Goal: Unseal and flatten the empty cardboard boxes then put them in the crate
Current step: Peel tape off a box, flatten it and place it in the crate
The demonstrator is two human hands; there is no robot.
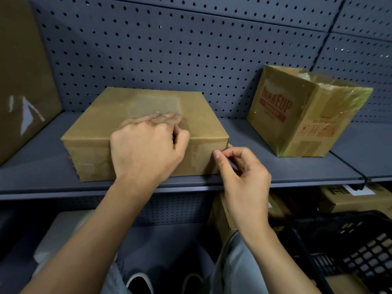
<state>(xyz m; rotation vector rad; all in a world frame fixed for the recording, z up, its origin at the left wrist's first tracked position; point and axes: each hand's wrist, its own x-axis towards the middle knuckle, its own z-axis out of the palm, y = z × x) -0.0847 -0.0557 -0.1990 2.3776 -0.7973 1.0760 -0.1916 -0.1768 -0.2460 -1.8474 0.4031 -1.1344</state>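
On the shelf (42, 160) mid-frame, left hand (146, 151) lies flat on the sealed box (95, 117), right hand (244, 172) pinches its corner; flattening and the crate (350, 257) lie ahead.

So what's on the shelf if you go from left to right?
Big cardboard box at the left edge → flat cardboard box with the left hand resting on top → right hand pinching that box's front right corner → box printed MAKEUP.
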